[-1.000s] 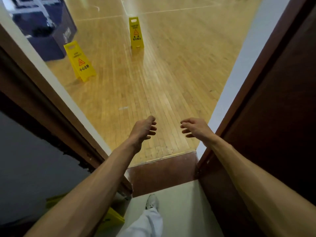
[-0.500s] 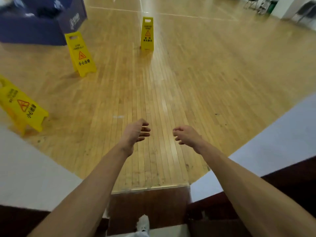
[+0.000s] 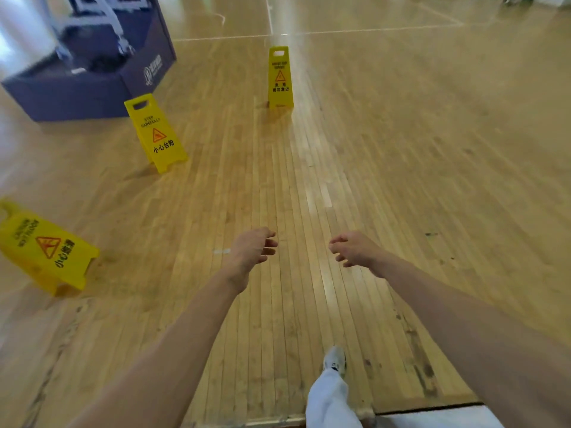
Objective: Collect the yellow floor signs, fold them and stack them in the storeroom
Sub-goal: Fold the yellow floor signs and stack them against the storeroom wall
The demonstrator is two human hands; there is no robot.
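Three yellow floor signs stand unfolded on the wooden gym floor. The nearest sign (image 3: 46, 248) is at the far left. A second sign (image 3: 156, 134) stands further off, left of centre. The third sign (image 3: 280, 77) is far ahead, near the middle. My left hand (image 3: 251, 250) and my right hand (image 3: 355, 248) are stretched out in front of me above the floor, fingers loosely curled, holding nothing. Both hands are well short of every sign.
A dark blue padded base (image 3: 92, 75) of a hoop stand sits at the back left, just behind the second sign. My right leg and white shoe (image 3: 335, 359) are stepping onto the floorboards. White court lines (image 3: 309, 33) run across the far floor.
I have walked out through the doorway onto the gym floor; the door frame has dropped out of view and a third sign has appeared at the left. Both hands stay empty.
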